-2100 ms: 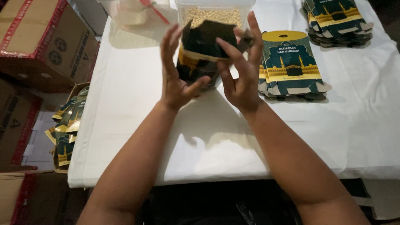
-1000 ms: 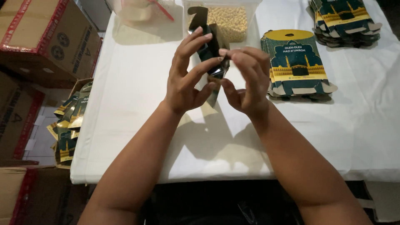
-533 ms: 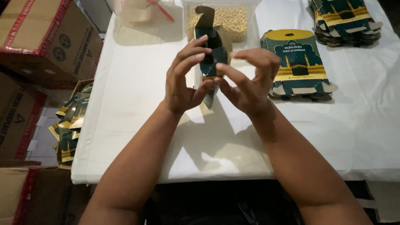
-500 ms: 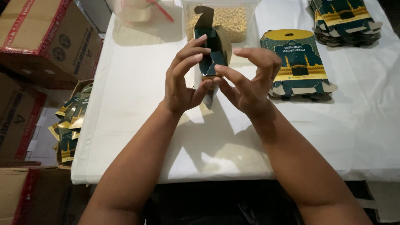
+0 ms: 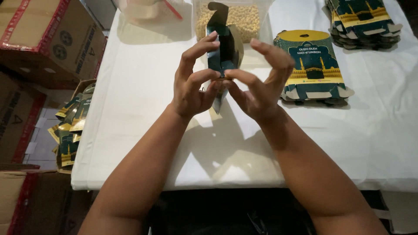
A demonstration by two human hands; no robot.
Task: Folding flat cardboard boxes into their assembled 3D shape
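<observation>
Since half a second earlier, hardly anything had shifted: I saw both sets of fingertips still pinching the dark green carton [image 5: 224,50] at upper centre, left hand [image 5: 194,82] and right hand [image 5: 261,85] curled beneath. Behind stood a tub of pale beans [image 5: 248,17]; flat cartons [image 5: 313,65] lay right.

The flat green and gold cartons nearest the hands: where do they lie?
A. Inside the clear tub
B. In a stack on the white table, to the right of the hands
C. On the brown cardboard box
B: the stack of flat cartons rests on the white table, just right of the right hand.
</observation>
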